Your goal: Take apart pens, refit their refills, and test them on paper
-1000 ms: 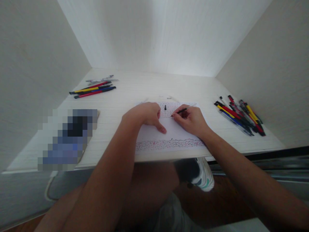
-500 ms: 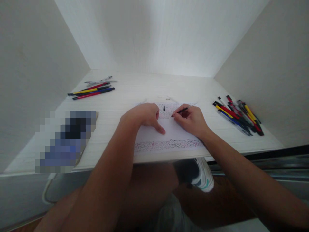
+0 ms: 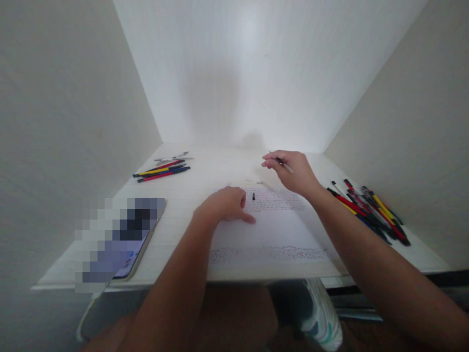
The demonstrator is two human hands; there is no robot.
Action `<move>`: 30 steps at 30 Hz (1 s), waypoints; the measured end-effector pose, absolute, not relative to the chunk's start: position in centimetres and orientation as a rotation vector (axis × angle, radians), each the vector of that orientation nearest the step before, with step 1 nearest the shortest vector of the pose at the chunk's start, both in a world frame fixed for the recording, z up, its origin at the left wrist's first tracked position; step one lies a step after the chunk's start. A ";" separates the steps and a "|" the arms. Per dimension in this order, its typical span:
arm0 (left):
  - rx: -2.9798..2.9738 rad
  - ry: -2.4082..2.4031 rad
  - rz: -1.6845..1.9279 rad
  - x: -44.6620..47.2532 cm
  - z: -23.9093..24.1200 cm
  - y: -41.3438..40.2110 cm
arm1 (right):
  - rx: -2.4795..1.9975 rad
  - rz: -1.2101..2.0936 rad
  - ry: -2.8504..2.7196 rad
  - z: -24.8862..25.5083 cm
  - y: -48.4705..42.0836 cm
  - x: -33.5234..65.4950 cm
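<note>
A white sheet of paper (image 3: 271, 230) lies at the desk's front edge, with rows of small handwriting at its top and a band of dark and reddish marks near its bottom. My left hand (image 3: 229, 204) rests on the sheet's left side, thumb stretched out and fingers slightly bent, holding nothing. Beside it stands a small black piece (image 3: 253, 196), too small to name surely. My right hand (image 3: 291, 168) is raised beyond the paper's top edge, fingers closed round a slim pen (image 3: 287, 167) with a pale rear end.
Several pens (image 3: 161, 172) lie in a bunch at the back left. A larger pile of pens (image 3: 377, 215) is on the right. A phone (image 3: 141, 249), partly blurred out, lies front left with a cable (image 3: 85, 313) below. White walls enclose the desk (image 3: 176, 220) at back and sides.
My right hand has lifted off the writing and moved away toward the back with the pen. My left hand stays on the sheet. The camera view has tilted up.
</note>
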State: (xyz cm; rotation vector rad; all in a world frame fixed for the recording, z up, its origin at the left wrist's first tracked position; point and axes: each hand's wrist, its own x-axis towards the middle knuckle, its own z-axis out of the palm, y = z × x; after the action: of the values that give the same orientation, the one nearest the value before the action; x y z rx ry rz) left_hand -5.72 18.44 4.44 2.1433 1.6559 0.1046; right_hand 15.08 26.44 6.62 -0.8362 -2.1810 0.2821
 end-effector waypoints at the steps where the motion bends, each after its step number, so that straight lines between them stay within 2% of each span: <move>1: 2.152 1.711 0.176 -6.2 4.5 18.5 | -0.847 0.244 -2.220 6.6 27.4 14.7; 8: 1.943 2.157 0.611 -9.0 5.0 18.9 | -0.838 0.240 -2.494 3.0 29.4 14.5; 13: 1.931 2.193 0.651 -7.9 3.9 19.2 | -0.731 0.415 -2.594 3.4 29.1 15.6; 18: 1.987 2.189 0.638 -7.5 3.3 19.4 | -0.857 0.241 -2.491 3.3 30.1 16.6; 30: 2.063 2.119 0.782 -5.9 3.5 19.1 | -0.810 0.185 -2.585 1.6 30.5 15.2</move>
State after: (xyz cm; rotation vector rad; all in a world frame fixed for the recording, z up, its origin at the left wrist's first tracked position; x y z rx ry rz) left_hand -5.93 19.06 3.49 2.0629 2.1189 0.7825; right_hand 15.22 30.50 1.58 -0.8097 -2.5847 0.1850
